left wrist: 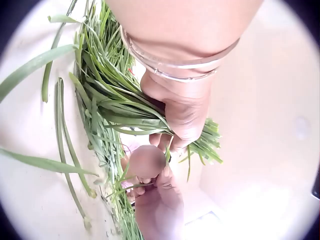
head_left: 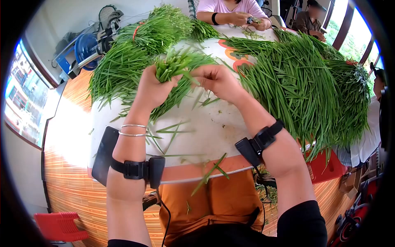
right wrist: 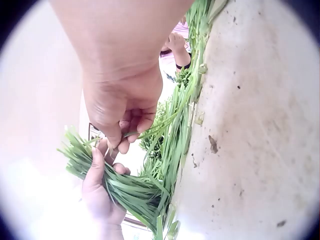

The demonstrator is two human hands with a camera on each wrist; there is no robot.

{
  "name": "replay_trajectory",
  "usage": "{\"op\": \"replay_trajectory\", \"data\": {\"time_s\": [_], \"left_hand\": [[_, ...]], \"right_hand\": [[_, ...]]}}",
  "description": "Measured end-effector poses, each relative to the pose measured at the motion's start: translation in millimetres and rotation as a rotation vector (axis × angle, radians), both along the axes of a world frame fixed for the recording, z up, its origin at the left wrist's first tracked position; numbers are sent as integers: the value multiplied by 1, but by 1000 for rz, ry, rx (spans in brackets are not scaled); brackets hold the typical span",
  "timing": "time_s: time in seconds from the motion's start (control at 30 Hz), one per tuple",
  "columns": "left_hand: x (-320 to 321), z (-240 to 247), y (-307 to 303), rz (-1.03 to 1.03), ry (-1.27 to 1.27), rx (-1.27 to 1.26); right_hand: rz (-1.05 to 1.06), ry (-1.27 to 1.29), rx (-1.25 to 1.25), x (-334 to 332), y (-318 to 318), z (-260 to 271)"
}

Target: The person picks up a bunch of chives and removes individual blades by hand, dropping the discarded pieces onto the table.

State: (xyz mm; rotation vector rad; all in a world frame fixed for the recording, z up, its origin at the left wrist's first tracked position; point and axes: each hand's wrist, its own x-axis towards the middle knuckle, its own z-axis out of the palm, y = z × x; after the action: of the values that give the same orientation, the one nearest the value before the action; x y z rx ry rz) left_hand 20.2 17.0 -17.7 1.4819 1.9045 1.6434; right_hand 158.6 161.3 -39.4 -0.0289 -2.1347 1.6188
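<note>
My left hand [head_left: 153,89] grips a bunch of garlic chives [head_left: 169,69] over the table, its fingers and thumb wrapped round the flat green leaves. In the left wrist view the pale cut ends [left wrist: 206,144] stick out past the fist, and the long leaves droop down the other side. Close beside the bunch is my right hand [head_left: 222,84]. Its thumb and fingertips pinch a thin chive leaf [right wrist: 162,124], best seen in the right wrist view.
A big heap of chives [head_left: 288,82] covers the table's right side. Another pile [head_left: 123,61], with a red-tied bundle, lies at the left. Loose leaves [head_left: 173,131] and a phone [head_left: 105,154] lie near me. Across the table a person in pink [head_left: 222,16] handles greens.
</note>
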Motion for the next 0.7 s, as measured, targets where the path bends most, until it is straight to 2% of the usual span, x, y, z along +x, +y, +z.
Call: {"op": "replay_trajectory", "data": {"time_s": [0.1, 0.17, 0.27, 0.43, 0.53, 0.7], "left_hand": [[2, -4, 3, 0, 20, 58], [2, -3, 3, 8, 31, 121], [4, 4, -2, -179, -279, 255], [-2, 7, -6, -243, -347, 314], [-21, 9, -11, -135, -586, 493], [-40, 8, -14, 49, -758, 697]], "right_hand": [[-13, 26, -71, 1, -2, 3], [-52, -106, 87, 6, -4, 10], [5, -56, 65, 1, 0, 2], [-55, -125, 126, 5, 0, 4], [-183, -188, 216, 6, 6, 2], [-383, -213, 371, 9, 11, 3]]}}
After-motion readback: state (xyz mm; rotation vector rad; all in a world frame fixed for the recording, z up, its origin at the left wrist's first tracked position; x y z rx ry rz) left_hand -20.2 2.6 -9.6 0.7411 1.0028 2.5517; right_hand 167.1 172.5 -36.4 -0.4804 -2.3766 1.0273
